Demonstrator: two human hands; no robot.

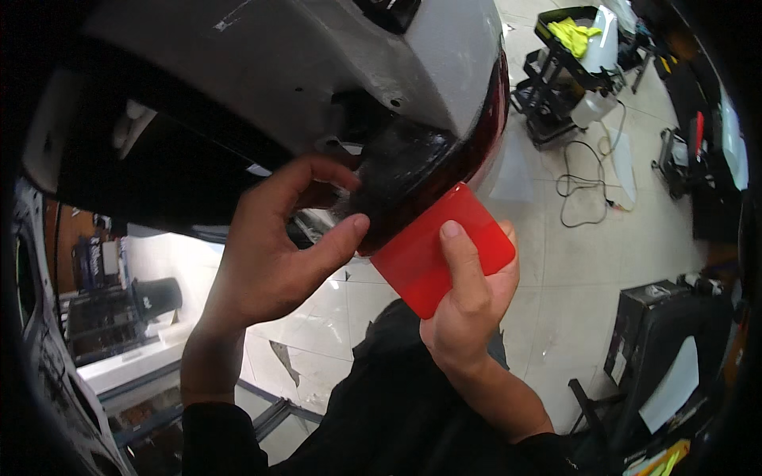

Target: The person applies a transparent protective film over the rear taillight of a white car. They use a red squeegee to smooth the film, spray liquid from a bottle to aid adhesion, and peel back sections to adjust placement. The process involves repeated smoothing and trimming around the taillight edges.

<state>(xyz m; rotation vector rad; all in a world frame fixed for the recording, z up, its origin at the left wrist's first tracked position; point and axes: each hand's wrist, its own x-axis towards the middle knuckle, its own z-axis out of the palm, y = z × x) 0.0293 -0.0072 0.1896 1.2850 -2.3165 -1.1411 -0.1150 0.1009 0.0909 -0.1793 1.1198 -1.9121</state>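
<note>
My right hand (468,305) grips a flat red plastic squeegee (432,258), its thumb lying across the face. The squeegee's upper edge comes close to the car's dark red tail light (492,103); I cannot tell whether they touch. Beside the shiny black lower part of the light (405,163), my left hand (286,230) is held with curved fingers and the thumb apart. Nothing shows clearly between that thumb and the fingertips, which are partly turned away. Grey bodywork (317,55) of the car rises beyond both hands.
A black tool cart (556,79) with a yellow-green cloth (573,36) stands at the far right. A cable (567,190) loops on the light tiled floor (540,317). At the right is a black case-like object (647,325); at the left, a dark chair-like object (155,305).
</note>
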